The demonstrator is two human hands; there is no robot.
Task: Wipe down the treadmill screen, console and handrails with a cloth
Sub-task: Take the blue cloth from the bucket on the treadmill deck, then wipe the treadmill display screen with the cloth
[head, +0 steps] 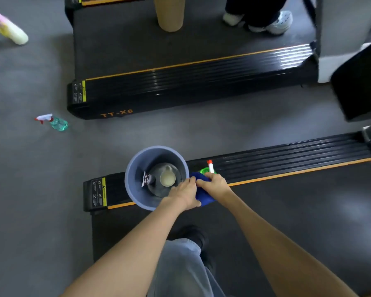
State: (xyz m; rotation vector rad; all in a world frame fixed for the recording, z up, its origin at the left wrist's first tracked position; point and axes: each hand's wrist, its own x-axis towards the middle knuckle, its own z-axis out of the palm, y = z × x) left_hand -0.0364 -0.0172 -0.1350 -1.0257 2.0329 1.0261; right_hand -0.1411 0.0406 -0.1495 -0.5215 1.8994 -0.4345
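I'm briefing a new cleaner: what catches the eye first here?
The left hand and right hand grip a bright blue cloth at centre, beside a round grey-blue plastic bucket on the near treadmill's side rail. A teal spray bottle sits on the grey floor to the left.

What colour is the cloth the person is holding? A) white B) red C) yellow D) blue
D: the cloth held between the left hand and the right hand is bright blue.
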